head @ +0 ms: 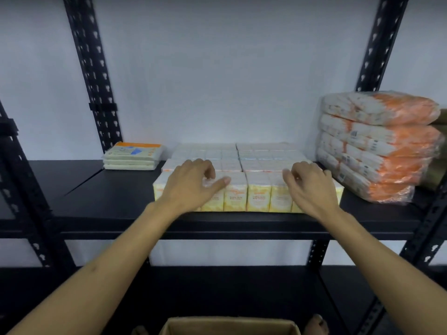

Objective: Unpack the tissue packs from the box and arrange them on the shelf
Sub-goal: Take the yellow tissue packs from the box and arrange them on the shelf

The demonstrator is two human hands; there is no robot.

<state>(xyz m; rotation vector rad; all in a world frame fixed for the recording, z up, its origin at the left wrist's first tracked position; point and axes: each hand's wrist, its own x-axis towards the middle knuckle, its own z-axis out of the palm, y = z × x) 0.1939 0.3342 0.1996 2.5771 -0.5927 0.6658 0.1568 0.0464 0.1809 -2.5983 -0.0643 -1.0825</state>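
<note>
Left hand [191, 182] and right hand [310, 184] resting, fingers loosely curled, gripping nothing, atop the front tissue packs [246, 192]; row running left-right between them, labels facing forward.

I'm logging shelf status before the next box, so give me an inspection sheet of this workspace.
Surface: black metal shelf, bare at its left part.
Job's things: yellow tissue packs in tight rows at the shelf front; cardboard box below, contents hidden.
Clutter: flat white packs stacked at left rear; orange-and-white wrapped bundles stacked at right.
Grippers: left hand and right hand rest on the front row, fingers bent, gripping nothing.
Cables: nothing seen.
Surroundings: white wall, perforated black uprights, lower shelf beneath.
</note>
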